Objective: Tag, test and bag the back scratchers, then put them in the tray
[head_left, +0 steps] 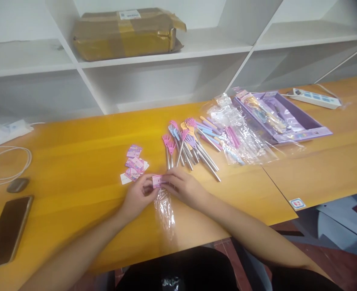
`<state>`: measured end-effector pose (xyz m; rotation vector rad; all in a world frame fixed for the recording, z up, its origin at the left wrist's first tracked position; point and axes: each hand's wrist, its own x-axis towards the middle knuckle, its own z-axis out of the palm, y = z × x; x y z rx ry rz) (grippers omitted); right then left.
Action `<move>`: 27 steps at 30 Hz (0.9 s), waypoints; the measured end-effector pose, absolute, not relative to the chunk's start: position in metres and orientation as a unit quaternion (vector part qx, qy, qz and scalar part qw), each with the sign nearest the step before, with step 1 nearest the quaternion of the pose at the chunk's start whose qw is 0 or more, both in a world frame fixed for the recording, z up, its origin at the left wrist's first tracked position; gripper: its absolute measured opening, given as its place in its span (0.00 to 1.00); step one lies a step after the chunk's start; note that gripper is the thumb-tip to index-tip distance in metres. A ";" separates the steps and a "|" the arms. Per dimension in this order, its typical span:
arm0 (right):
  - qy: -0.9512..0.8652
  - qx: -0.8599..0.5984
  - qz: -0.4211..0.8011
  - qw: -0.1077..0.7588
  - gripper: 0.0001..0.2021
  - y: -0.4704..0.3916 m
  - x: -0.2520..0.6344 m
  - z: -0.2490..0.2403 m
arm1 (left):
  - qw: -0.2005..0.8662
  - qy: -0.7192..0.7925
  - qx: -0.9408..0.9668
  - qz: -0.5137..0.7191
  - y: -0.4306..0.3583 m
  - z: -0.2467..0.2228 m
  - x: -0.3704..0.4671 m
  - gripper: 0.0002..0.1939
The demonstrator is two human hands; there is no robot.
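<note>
A small pink printed card (157, 181) is pinched between my left hand (139, 193) and my right hand (185, 186). My left thumb and fingers close on its left side, and my right fingers curl at its right edge. From under the card a clear plastic bag (165, 210) trails toward the table's front edge; which fingers hold it, if any, is hidden. Just left of my hands lies a loose pile of similar cards (134, 163). Beyond them is a heap of back scratchers (193, 147) with pink, blue, yellow and purple hand-shaped heads and metal rods.
Clear plastic bags (242, 139) lie right of the scratchers, beside coloured handles (210, 128). A purple display box (310, 130) holds a packaged item. A phone (7, 230), a dark small object (17, 185) and power strips (314, 98) rest on the table. A taped carton (106, 42) sits on the shelf.
</note>
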<state>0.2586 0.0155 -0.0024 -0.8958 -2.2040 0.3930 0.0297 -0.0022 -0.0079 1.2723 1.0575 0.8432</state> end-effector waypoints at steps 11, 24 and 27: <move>-0.908 -0.318 0.046 0.268 0.10 0.010 0.260 -0.001 | 0.596 0.442 0.586 0.325 -0.005 -0.009 0.031 0.25; -0.785 -0.409 0.294 0.360 0.06 0.025 0.275 0.006 | 0.575 0.441 0.610 0.321 -0.006 -0.006 0.028 0.19; -0.824 -0.347 0.295 0.337 0.13 0.027 0.278 0.014 | 0.576 0.438 0.607 0.328 -0.005 -0.007 0.028 0.16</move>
